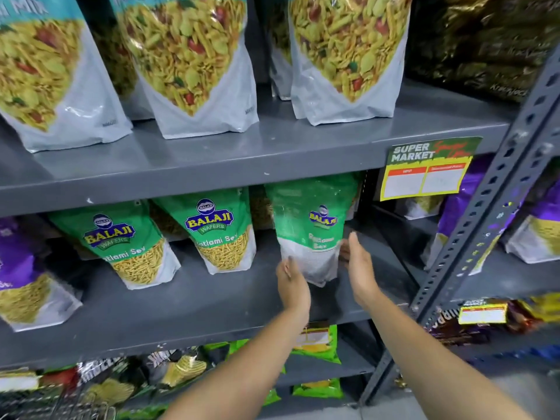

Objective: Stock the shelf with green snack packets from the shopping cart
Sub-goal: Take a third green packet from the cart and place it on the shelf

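Both sets of fingers are spread and flat, palms facing each other, one on each side of the bottom of a green packet (312,225). The left hand (291,284) touches its lower left corner; the right hand (357,268) sits against its lower right edge. Not a real pinch, more like steadying it between the palms. The packet is blurry, so whether it's fully set down I can't tell.

That packet stands on the middle shelf (188,310), just past the fingertips and tucked under the shelf above. So I'd say this is the placing step: one packet going upright into the row. Next move probably needs a gentle nudge back and a clean let-go so it doesn't tip forward, then a trip down to the cart (60,401), whose wire edge shows low and left of the arms.

Count: three green packets on this shelf, the one between the hands plus two (127,237) (218,228) to the left of it. Purple packets (21,268) sit further left, three big teal-topped mix bags (194,62) stand up front on the shelf above, and a price tag (427,168) hangs up and right.
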`<state>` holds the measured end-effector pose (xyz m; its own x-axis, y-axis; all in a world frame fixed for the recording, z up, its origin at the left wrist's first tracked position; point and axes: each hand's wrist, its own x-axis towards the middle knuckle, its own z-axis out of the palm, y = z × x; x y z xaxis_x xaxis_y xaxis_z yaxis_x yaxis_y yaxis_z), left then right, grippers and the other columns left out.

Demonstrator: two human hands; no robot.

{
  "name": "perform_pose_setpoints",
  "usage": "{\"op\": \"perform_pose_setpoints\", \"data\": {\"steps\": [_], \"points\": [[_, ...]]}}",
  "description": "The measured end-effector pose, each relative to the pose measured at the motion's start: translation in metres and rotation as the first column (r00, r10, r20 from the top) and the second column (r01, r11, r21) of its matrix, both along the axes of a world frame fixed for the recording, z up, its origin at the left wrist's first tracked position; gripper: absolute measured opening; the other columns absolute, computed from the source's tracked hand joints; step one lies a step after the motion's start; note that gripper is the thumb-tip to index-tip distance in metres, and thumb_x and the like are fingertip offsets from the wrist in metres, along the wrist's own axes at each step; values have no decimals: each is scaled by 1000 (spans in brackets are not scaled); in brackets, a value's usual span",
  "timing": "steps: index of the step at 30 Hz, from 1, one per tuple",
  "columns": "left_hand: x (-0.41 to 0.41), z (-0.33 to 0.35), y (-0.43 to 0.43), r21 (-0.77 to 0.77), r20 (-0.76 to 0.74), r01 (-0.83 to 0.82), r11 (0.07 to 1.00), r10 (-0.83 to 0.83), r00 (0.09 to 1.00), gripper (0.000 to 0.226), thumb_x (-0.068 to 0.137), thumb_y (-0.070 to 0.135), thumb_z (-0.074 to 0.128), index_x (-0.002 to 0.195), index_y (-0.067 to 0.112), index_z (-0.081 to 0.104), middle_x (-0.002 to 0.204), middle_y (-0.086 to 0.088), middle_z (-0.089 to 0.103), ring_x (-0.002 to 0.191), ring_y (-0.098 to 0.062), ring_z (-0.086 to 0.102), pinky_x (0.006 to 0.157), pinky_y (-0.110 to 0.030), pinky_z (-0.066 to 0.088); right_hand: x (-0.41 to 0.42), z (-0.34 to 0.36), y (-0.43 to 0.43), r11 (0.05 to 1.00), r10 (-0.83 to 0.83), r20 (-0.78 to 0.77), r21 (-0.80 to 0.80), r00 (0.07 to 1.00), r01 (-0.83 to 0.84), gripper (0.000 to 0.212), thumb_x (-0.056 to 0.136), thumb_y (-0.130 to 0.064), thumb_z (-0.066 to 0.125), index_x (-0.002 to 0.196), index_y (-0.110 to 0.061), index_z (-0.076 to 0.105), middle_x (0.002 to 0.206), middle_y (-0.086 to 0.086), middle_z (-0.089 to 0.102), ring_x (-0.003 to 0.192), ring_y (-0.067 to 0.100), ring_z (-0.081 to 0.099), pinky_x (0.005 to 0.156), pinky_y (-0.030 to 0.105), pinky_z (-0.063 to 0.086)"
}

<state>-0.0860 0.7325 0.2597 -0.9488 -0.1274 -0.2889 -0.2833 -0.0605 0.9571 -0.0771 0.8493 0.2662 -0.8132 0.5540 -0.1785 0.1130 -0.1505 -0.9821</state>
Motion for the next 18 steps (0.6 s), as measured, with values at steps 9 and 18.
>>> {"op": "perform_pose_setpoints", "data": {"steps": [9, 18], "points": [[-53, 2, 2, -67, 84, 75, 995, -69, 994, 46, 97, 38, 37, 123, 7, 58, 132, -13, 57, 122, -32, 53, 96, -35, 40, 3, -20, 17, 992, -95, -30, 79, 995, 97, 21, 91, -18, 49, 81, -25, 67, 90, 4, 69, 92, 24, 65, 93, 46, 51], [2, -10, 19, 234, -112, 14, 972, 12, 994, 38, 97, 31, 36, 124, 12, 55, 123, -9, 60, 121, -27, 54, 98, -31, 41, -18, -5, 7, 1000, 17, 62, 10, 998, -17, 39, 97, -36, 36, 123, -14, 55, 122, -2, 58, 110, 15, 51, 97, 30, 38]]}}
